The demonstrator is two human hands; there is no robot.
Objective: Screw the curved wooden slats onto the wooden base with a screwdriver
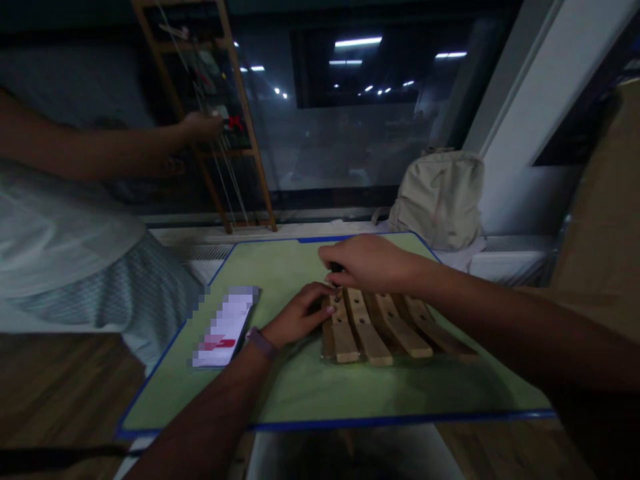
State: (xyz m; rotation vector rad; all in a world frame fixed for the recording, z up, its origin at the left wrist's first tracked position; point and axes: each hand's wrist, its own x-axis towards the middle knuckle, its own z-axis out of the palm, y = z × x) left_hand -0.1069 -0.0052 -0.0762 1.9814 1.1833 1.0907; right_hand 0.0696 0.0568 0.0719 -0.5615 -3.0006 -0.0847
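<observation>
My right hand is closed around the dark handle of a screwdriver. Its thin tip points down at a hole near the far end of the leftmost wooden slat. From the left, my left hand grips that slat's edge, finger and thumb near the tip. Several pale curved slats with dark holes lie side by side on a brown wooden base. My right forearm hides the far part of the right-hand slats. Whether a screw sits under the tip is too small to tell.
A phone with a lit screen lies left on the green, blue-edged table. Another person's arm reaches toward a wooden frame with cords. A beige backpack rests behind by the window; cardboard stands at right.
</observation>
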